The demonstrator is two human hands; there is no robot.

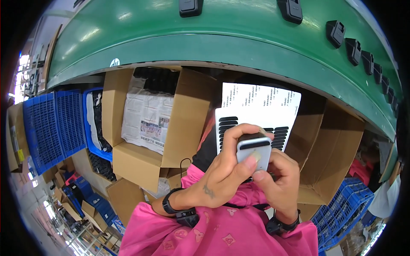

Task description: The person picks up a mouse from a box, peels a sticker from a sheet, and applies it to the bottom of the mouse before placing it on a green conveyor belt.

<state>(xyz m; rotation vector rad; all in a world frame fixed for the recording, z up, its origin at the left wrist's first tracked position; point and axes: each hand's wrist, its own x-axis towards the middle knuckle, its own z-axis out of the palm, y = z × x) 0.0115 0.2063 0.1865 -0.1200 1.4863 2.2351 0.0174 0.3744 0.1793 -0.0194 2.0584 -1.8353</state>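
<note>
Above my lap, both hands hold a small pale grey plastic block [261, 155] with rounded corners. A black strip [254, 143] lies across its upper face. My left hand [226, 164] is closed around it, thumb on the pale face and fingers over the top edge. Curled at its lower right side is my right hand [279, 177], with the thumb tip at the bottom corner. Just behind the hands, a white sheet [256, 112] carries rows of black rounded strips, partly hidden by my fingers. A second printed white sheet [260, 94] lies under it.
A green workbench [213, 47] spans the far side, with several black charger-like cradles [336, 33] on it. To the left stand an open carton [188, 123] with newspaper [147, 119] and blue crates [55, 128]. On the right are another open carton [329, 158] and a blue basket [344, 209].
</note>
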